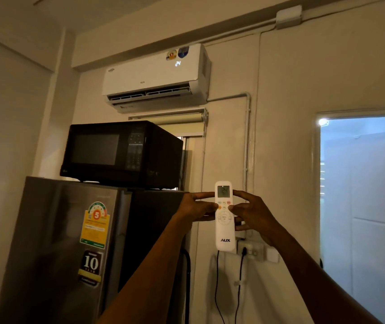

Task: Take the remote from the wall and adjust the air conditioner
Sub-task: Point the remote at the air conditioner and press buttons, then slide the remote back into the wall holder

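Both hands are up in front of me, clamped on the remote (225, 216) from either side. My left hand (197, 208) grips its left edge with the thumb lying near the orange button, and my right hand (253, 212) wraps the right edge, thumb tip pressed on the small buttons below the screen. I hold the remote upright between them, screen at the top and the AUX lettering at the bottom, its lower end hanging free beneath my fingers. Behind it on the wall I see a power socket (250, 250) with black cables (217, 288) trailing down. Far up and to the left, the air conditioner (154, 78) sits high on the wall, its flap open and its display reading 24. A black microwave (121, 153) stands on the fridge (67, 249) at left. A window (364, 195) glows at right.
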